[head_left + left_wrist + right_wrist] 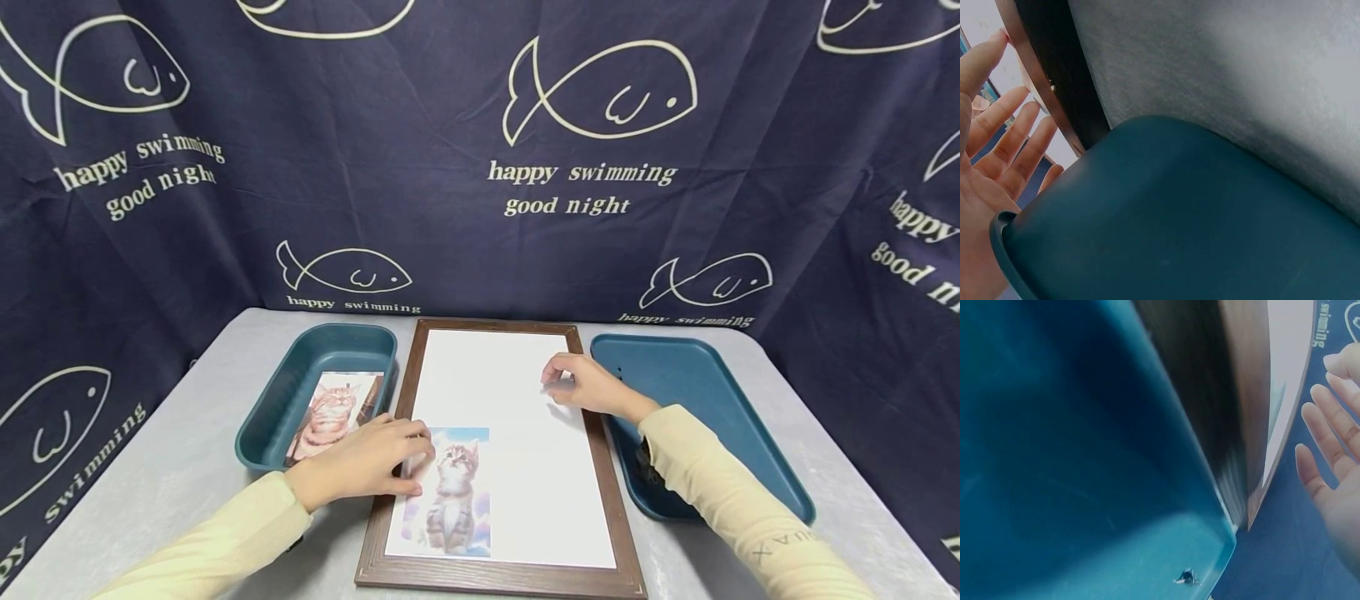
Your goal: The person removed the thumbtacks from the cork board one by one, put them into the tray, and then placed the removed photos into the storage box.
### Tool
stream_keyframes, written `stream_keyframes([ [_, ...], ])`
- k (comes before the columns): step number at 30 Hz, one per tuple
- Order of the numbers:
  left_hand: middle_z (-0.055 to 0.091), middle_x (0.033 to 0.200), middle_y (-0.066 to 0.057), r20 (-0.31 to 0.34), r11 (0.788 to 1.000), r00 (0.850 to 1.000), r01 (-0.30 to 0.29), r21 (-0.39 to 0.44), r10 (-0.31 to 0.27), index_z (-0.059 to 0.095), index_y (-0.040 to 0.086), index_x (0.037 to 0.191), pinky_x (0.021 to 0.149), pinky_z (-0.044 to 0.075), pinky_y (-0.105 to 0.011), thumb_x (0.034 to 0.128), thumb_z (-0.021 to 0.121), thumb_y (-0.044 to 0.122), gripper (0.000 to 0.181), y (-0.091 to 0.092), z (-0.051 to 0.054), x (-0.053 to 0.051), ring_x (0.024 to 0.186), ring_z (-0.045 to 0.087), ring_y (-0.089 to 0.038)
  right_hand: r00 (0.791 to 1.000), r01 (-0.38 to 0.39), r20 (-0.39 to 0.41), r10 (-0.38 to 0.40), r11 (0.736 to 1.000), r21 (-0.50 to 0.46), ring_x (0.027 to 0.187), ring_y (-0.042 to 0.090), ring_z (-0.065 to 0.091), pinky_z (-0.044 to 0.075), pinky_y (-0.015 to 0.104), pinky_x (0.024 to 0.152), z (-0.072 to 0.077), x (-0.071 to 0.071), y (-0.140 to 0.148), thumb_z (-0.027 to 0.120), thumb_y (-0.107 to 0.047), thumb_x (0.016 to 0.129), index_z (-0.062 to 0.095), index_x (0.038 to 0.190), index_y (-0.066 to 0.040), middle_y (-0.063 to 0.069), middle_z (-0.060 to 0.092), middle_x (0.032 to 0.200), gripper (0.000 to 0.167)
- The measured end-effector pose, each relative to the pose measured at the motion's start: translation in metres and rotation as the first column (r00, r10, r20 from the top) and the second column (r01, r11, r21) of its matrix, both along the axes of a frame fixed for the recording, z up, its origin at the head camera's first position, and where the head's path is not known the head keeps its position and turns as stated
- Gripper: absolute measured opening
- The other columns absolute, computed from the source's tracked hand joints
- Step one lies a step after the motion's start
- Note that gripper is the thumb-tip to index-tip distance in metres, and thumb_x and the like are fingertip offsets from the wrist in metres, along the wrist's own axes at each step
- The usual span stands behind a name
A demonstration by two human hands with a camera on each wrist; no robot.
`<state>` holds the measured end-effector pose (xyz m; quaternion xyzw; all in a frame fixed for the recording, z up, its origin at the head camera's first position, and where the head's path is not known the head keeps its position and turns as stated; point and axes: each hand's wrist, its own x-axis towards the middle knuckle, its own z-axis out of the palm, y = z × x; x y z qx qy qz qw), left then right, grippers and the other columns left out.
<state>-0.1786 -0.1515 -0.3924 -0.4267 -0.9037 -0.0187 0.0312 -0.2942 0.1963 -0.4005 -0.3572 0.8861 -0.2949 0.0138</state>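
Observation:
A brown-framed white board (517, 358) lies in the middle of the table. On its lower left is a picture of a grey striped kitten (453, 500). My left hand (375, 458) reaches over the frame's left side, its spread fingers at the picture's left edge; the left wrist view shows this hand (1004, 144) beside the frame's side. Above the board's right half, my right hand (588, 385) has bent fingers, with thumb and index close together. I see no object between them. In the right wrist view, this hand's (1335, 437) other fingers are extended.
A deep teal bin (273, 408) at left holds a picture of an orange cat (330, 412), partly behind my left hand. A shallow teal tray (720, 425) stands right of the board, with a small dark thing (1186, 577) in it. A navy fish-print cloth (450, 233) hangs behind.

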Motion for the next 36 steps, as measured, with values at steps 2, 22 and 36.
stream_keyframes([
  [2, 0.057, 0.106, 0.005, -0.001, 1.0, 1.0, -0.001, -0.003, 0.001, 0.062, 0.021, 0.105, 0.082, 0.043, -0.033, 0.0758, 0.067, 0.048, 0.04, 0.0, 0.001, 0.0, 0.096, 0.055, -0.01, 1.0, -0.002, -0.006, 0.002, 1.0, -0.005, 0.086, 0.018, 0.057, 0.047, 0.04, 0.078, 0.0, 0.002, -0.003, 0.065, -0.006, 0.076, 0.063, 0.093, -0.009, 0.002, 0.062, 0.091, 0.017],
  [22, 0.057, 0.105, 0.006, 0.013, 1.0, 1.0, 0.001, 0.001, -0.001, 0.062, 0.021, 0.104, 0.081, 0.042, -0.031, 0.0761, 0.067, 0.047, 0.039, -0.001, 0.002, 0.0, 0.095, 0.056, -0.011, 0.996, -0.087, -0.014, 0.088, 0.995, 0.042, 0.087, 0.018, 0.053, 0.044, 0.035, 0.079, 0.005, 0.023, -0.037, 0.065, -0.01, 0.079, 0.061, 0.095, -0.01, 0.002, 0.06, 0.093, 0.017],
  [36, 0.058, 0.108, 0.004, 0.028, 1.0, 1.0, -0.01, 0.003, 0.01, 0.062, 0.02, 0.106, 0.084, 0.043, -0.034, 0.0767, 0.067, 0.047, 0.04, 0.001, 0.003, 0.001, 0.099, 0.056, -0.013, 0.988, -0.147, -0.032, 0.149, 0.987, 0.065, 0.089, 0.017, 0.055, 0.045, 0.032, 0.081, 0.004, 0.035, -0.058, 0.067, -0.013, 0.08, 0.061, 0.099, -0.01, 0.002, 0.061, 0.096, 0.02],
])
